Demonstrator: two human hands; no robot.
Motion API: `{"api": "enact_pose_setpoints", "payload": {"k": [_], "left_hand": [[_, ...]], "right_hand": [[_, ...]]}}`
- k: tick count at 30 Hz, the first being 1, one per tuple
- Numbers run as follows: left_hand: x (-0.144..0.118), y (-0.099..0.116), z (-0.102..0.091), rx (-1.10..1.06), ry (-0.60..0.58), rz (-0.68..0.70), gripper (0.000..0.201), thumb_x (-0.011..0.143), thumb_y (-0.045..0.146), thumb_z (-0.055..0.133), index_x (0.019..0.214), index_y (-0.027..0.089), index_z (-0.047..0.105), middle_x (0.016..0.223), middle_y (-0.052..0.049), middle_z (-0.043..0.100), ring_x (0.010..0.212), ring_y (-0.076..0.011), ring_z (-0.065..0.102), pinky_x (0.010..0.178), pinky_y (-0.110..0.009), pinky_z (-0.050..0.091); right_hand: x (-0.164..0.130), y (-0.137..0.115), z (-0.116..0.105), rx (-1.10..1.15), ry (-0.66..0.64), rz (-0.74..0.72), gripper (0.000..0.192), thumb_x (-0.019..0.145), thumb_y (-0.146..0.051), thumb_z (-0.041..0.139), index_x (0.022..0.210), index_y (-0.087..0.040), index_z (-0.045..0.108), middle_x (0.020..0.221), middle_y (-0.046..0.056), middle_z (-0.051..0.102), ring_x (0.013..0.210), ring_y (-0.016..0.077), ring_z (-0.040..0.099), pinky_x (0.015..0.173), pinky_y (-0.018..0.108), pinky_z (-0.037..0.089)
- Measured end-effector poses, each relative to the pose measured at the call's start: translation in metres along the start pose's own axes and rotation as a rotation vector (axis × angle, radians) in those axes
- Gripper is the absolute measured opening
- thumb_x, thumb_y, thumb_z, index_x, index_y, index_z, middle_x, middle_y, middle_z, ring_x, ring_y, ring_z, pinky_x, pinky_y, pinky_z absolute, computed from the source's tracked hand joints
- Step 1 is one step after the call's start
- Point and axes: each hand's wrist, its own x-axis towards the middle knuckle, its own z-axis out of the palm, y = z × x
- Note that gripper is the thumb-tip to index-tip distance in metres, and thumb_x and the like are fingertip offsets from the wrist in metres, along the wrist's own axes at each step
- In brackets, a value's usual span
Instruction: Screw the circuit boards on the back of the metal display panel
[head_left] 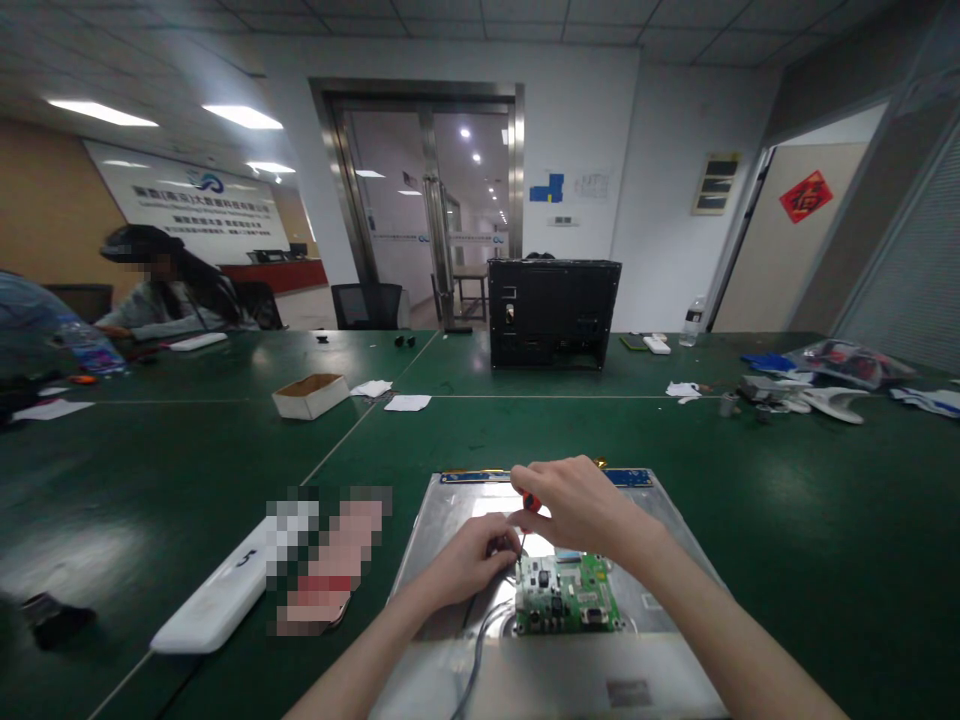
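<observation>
Circuit board [568, 594] — green, on metal panel [660, 520], right hand [577, 505] gripping screwdriver [529, 502]

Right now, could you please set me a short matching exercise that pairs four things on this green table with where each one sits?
Things:
1. green circuit board
2. open cardboard box
3. black monitor casing
4. white plastic bar marked 5

Places:
A. upright at the far middle of the table
B. on the metal panel, just under the two hands
C. left of the metal panel, near the front edge
D. left of centre, beside loose white papers

Pairs: 1-B, 2-D, 3-A, 4-C
</observation>
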Motion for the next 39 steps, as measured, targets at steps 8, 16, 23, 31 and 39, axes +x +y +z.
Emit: {"api": "enact_pose_setpoints", "payload": {"k": [8, 16, 23, 31, 39], "left_hand": [[0.001, -0.001, 0.001, 0.029, 0.009, -0.01, 0.011, 0.074, 0.01, 0.053, 0.079, 0.016, 0.06, 0.082, -0.002, 0.064, 0.082, -0.0185, 0.056, 0.073, -0.026, 0.043], [0.0, -0.002, 0.001, -0.034, 0.006, 0.021, 0.015, 0.075, 0.009, 0.053, 0.085, 0.017, 0.062, 0.088, -0.002, 0.064, 0.084, -0.0184, 0.057, 0.077, -0.027, 0.044], [0.001, -0.003, 0.002, -0.012, 0.014, -0.007, 0.012, 0.074, 0.009, 0.052, 0.08, 0.016, 0.061, 0.081, -0.002, 0.063, 0.08, -0.018, 0.056, 0.071, -0.026, 0.043], [0.0, 0.005, -0.001, -0.025, -0.017, 0.009, 0.017, 0.071, 0.007, 0.055, 0.084, 0.017, 0.062, 0.083, -0.001, 0.064, 0.077, -0.0162, 0.056, 0.07, -0.025, 0.043], [0.0, -0.003, 0.002, 0.031, 0.01, 0.015, 0.023, 0.068, 0.003, 0.05, 0.083, 0.016, 0.061, 0.081, -0.001, 0.062, 0.076, -0.0159, 0.054, 0.069, -0.024, 0.041]], "right_hand": [[-0.004, 0.0, 0.0, 0.084, 0.007, -0.055, 0.022, 0.08, -0.016, 0.053, 0.101, -0.018, 0.05, 0.091, 0.003, 0.064, 0.068, 0.0131, 0.055, 0.053, 0.025, 0.026], [-0.002, -0.002, -0.002, 0.03, 0.005, -0.039, 0.015, 0.085, -0.03, 0.056, 0.094, -0.019, 0.054, 0.086, 0.003, 0.067, 0.068, 0.0145, 0.058, 0.054, 0.026, 0.026], [-0.002, -0.004, -0.002, 0.081, -0.012, -0.027, 0.024, 0.08, -0.017, 0.051, 0.104, -0.018, 0.051, 0.092, 0.004, 0.065, 0.072, 0.0154, 0.059, 0.055, 0.026, 0.029], [0.0, -0.003, 0.0, -0.046, 0.022, -0.025, 0.022, 0.087, -0.04, 0.055, 0.084, -0.018, 0.052, 0.082, 0.003, 0.066, 0.067, 0.0153, 0.059, 0.053, 0.026, 0.024], [-0.001, -0.002, 0.002, 0.017, 0.013, -0.012, 0.013, 0.078, -0.018, 0.05, 0.091, -0.018, 0.052, 0.085, 0.003, 0.064, 0.067, 0.0143, 0.056, 0.053, 0.026, 0.024]]}}
